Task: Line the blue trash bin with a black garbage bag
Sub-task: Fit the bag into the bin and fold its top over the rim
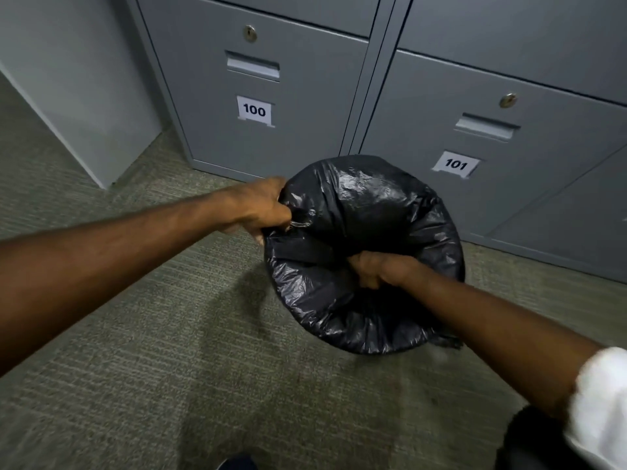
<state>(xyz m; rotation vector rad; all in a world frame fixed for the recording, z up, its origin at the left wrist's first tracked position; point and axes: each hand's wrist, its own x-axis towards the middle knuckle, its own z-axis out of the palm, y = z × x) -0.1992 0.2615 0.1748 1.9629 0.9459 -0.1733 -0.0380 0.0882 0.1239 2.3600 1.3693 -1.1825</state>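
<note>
**Bag over the rim, seating it now**

Nearest us, our right hand (380,268) is fisted on a bunch of black garbage bag (369,212), gripping film at the near-centre of the opening. Looks like we're gathering slack or pushing the liner inward, can't tell which

Left hand (263,208), further out and to the left of the right one, is clenched on the bag's edge at the left side of the rim, fingers curled into the plastic

The bag sits between and beyond both hands, draped right over the bin so that no blue shows. We're inferring the bin under it from the round shape. It stands on the carpet (169,334), just in front of the grey lockers (271,147) marked 100 and 101

Step in hand, as we judge it: fitting the liner, mostly done. The film is stretched over the far side and glossy on top, so it seems to be bridging the mouth, not hanging down inside

Next move calls for pushing the centre down into the bin while the left hand pins the edge, then evening the overhang around the rim. Thin film, so a hard tug could tear it or pop the far edge off

Contents: nothing visible inside, the interior is hidden by plastic
</note>
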